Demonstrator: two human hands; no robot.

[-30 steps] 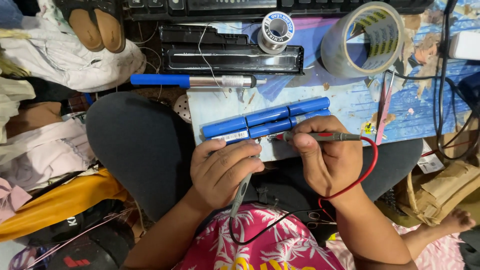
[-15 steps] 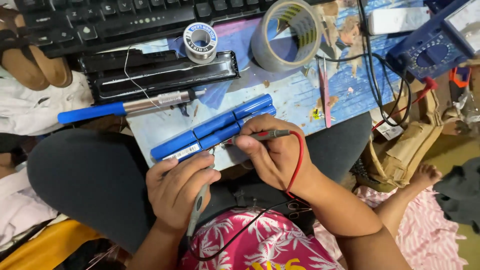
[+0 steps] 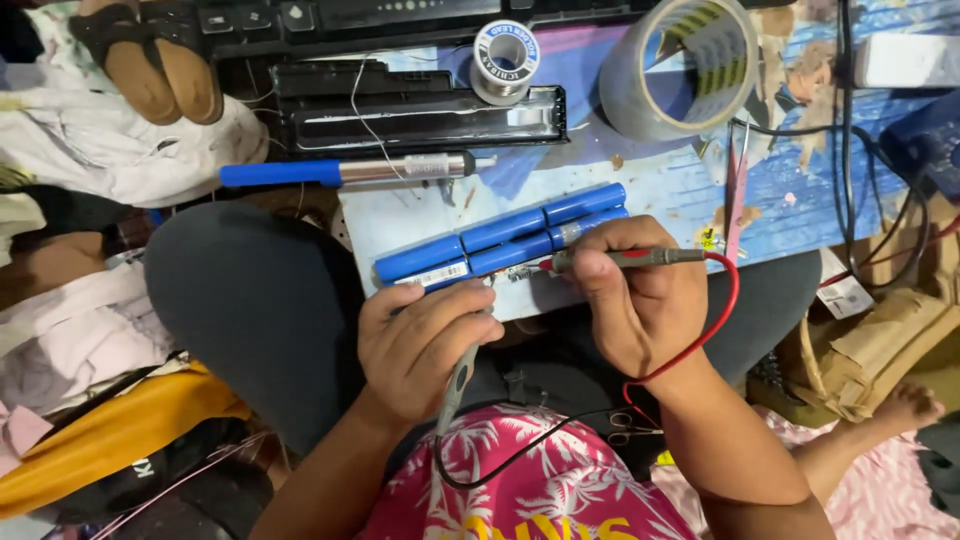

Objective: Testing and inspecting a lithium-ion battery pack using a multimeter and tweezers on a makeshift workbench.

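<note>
Battery pack (image 3: 505, 238) just above hands | left hand (image 3: 425, 345) grips black probe (image 3: 458, 380) | right hand (image 3: 640, 300) grips red probe (image 3: 620, 259)

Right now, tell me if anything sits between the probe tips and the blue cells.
Nothing visible does. The right hand holds the red-lead probe with its tip at the blue cells. The left hand holds the black-lead probe; its fingers hide that tip, so contact there cannot be told.

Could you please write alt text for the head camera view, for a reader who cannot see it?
A seated person's right hand presses a red-wired meter probe against a pack of blue cylindrical battery cells, while the left hand holds a black-wired probe. A blue-handled soldering iron lies beyond.
</note>
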